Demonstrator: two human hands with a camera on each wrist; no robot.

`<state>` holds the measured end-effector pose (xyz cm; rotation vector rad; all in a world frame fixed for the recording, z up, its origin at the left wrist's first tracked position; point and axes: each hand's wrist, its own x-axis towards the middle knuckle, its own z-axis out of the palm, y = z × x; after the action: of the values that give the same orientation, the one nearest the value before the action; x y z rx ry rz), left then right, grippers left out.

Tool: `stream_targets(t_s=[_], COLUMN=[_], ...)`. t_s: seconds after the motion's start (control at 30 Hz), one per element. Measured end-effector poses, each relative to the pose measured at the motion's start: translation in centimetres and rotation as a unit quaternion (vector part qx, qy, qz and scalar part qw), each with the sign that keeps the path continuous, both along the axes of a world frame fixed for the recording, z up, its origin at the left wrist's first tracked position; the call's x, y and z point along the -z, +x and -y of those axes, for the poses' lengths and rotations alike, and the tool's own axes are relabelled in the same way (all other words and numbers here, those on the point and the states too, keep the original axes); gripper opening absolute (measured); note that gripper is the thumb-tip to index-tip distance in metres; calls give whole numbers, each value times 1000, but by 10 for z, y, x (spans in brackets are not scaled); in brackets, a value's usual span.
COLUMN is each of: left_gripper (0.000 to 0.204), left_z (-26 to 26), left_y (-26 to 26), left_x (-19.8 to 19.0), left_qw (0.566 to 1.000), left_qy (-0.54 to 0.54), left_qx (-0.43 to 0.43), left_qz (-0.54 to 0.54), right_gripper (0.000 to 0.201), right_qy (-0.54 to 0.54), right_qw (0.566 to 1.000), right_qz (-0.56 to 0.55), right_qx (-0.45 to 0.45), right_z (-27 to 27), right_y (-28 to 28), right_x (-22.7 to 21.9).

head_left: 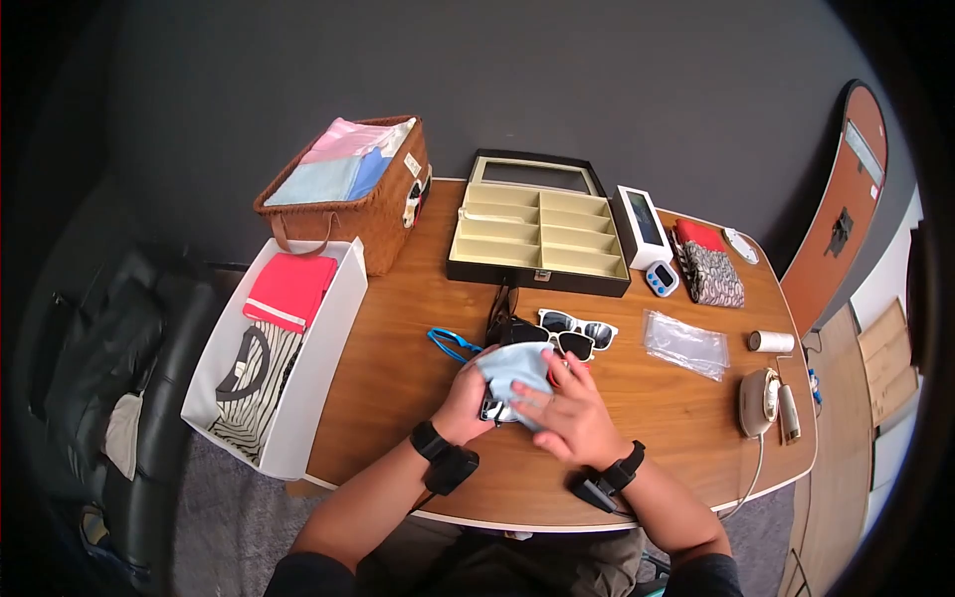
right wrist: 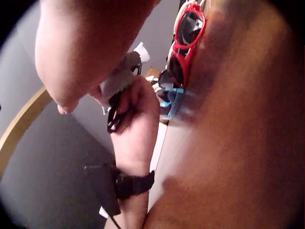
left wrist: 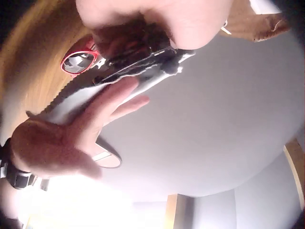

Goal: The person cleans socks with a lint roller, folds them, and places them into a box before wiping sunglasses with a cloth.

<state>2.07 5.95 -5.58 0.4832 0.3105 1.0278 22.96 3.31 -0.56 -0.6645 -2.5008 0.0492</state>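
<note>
Left hand [head_left: 461,403]: fingers curled round black-framed glasses [head_left: 490,409], held above the brown wooden worktop [head_left: 398,398], mostly covered by a thin light-blue cloth [head_left: 512,368]. Right hand [head_left: 582,418]: fingers spread, near straight, against the cloth; no pinch visible. Probably lens wiping. Best done gripping the frame only, lens backed from behind, light small circles through the cloth, no twisting at hinges, elbows clear of the white-framed sunglasses [head_left: 595,332] just beyond.
</note>
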Motion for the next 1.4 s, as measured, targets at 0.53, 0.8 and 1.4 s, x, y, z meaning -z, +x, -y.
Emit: stream_targets(t_s=[0.53, 0.8, 1.4], left_gripper=[36, 35, 33], left_z=[2, 0, 7], left_y=[-5, -4, 4], left_x=[2, 0, -20], left_qw=[997, 999, 998], left_qy=[70, 42, 51], left_qx=[-13, -1, 4], left_qz=[-34, -3, -39], right_gripper=[60, 56, 69], right_qy=[-34, -29, -63], right_qw=[999, 999, 997], right_qz=[18, 14, -50], right_qx=[-15, -11, 5], right_z=[5, 5, 1], right_y=[-4, -6, -1], right_x=[-4, -4, 5])
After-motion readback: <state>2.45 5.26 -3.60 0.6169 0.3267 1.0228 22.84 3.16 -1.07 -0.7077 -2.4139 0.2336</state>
